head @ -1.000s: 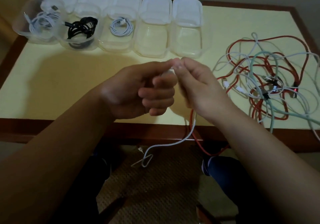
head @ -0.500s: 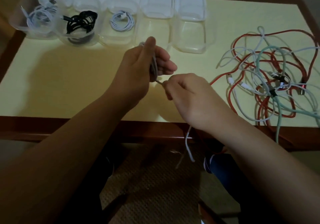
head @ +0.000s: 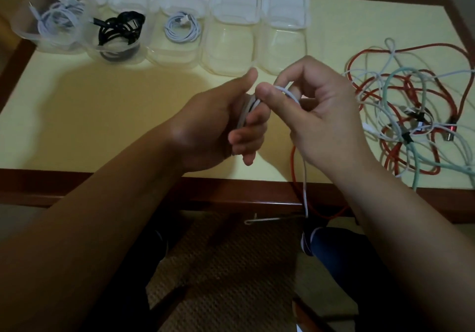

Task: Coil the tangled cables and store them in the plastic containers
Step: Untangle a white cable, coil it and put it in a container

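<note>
My left hand (head: 221, 123) holds several loops of a white cable (head: 305, 177) wound around its fingers, thumb raised. My right hand (head: 318, 110) pinches the same cable between thumb and fingers and lays a turn over the left fingers. The cable's free tail hangs past the table's front edge to a plug near the floor. A tangle of red, white and mint cables (head: 411, 116) lies at the right of the table. Several clear plastic containers (head: 282, 46) stand in a row at the back; three on the left hold coiled cables, white (head: 55, 21), black (head: 119, 29) and white (head: 182, 28).
The yellow table (head: 102, 116) has a dark wooden rim. A red cable (head: 293, 172) from the tangle drops over the front edge beside the white tail. Container lids (head: 236, 0) lean behind the boxes. Woven flooring and my legs show below.
Both hands have shifted right and nearer the front edge. My right hand rose from below the left hand to its fingertips, carrying another turn of cable. The hanging tail has grown shorter.
</note>
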A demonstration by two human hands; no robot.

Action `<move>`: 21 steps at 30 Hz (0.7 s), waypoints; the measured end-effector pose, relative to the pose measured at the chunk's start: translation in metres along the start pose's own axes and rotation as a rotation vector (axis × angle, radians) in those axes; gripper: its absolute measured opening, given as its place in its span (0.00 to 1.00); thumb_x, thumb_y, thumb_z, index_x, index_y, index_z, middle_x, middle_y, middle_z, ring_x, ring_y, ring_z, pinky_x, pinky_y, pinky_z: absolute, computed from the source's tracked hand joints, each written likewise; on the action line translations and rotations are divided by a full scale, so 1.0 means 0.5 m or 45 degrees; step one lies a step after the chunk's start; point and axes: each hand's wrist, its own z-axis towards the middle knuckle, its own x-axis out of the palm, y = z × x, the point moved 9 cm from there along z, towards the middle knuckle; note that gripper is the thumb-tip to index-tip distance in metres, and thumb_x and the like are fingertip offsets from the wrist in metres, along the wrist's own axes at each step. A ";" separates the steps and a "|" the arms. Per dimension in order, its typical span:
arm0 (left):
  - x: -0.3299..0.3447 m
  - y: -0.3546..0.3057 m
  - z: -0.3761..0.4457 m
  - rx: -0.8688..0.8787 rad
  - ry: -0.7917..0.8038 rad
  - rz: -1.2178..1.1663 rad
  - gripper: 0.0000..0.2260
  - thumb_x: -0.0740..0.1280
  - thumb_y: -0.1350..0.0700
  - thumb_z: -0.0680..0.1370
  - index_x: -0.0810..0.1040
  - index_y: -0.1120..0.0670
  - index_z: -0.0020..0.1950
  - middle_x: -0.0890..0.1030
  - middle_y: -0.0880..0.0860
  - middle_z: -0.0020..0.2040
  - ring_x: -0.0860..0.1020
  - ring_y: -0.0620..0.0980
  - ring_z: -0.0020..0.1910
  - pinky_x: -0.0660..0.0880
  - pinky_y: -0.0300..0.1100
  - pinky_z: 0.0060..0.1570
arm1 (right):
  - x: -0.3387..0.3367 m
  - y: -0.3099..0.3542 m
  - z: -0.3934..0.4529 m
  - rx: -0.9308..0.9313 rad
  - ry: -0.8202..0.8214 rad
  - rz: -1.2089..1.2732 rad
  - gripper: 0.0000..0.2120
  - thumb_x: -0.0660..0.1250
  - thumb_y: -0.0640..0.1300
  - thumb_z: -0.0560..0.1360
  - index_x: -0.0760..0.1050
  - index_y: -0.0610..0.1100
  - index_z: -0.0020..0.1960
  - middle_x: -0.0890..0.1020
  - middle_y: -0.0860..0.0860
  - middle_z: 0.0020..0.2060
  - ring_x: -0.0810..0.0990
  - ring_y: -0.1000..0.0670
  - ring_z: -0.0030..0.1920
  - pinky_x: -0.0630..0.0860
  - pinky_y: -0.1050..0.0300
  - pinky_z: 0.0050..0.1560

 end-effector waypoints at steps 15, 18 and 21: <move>-0.075 -0.027 -0.014 0.458 -0.561 -0.907 0.19 0.54 0.55 0.87 0.72 0.55 0.38 0.74 0.48 0.28 0.75 0.43 0.26 0.80 0.39 0.36 | 0.152 -0.116 -0.038 0.489 0.476 0.031 0.19 0.56 0.53 0.85 0.72 0.40 0.45 0.73 0.54 0.31 0.71 0.55 0.31 0.66 0.56 0.33; -0.093 -0.023 -0.015 0.481 -0.718 -0.742 0.18 0.55 0.52 0.88 0.76 0.59 0.46 0.82 0.52 0.32 0.81 0.47 0.30 0.83 0.43 0.41 | 0.136 -0.089 -0.044 0.454 0.536 -0.231 0.18 0.57 0.46 0.86 0.74 0.48 0.39 0.76 0.54 0.31 0.74 0.56 0.33 0.70 0.56 0.38; -0.120 -0.038 -0.017 0.533 -0.824 -0.333 0.21 0.52 0.51 0.88 0.78 0.61 0.48 0.85 0.56 0.36 0.85 0.52 0.37 0.83 0.46 0.46 | 0.120 -0.056 -0.050 0.460 0.607 -0.314 0.18 0.59 0.45 0.84 0.78 0.47 0.38 0.76 0.53 0.28 0.74 0.60 0.28 0.66 0.65 0.31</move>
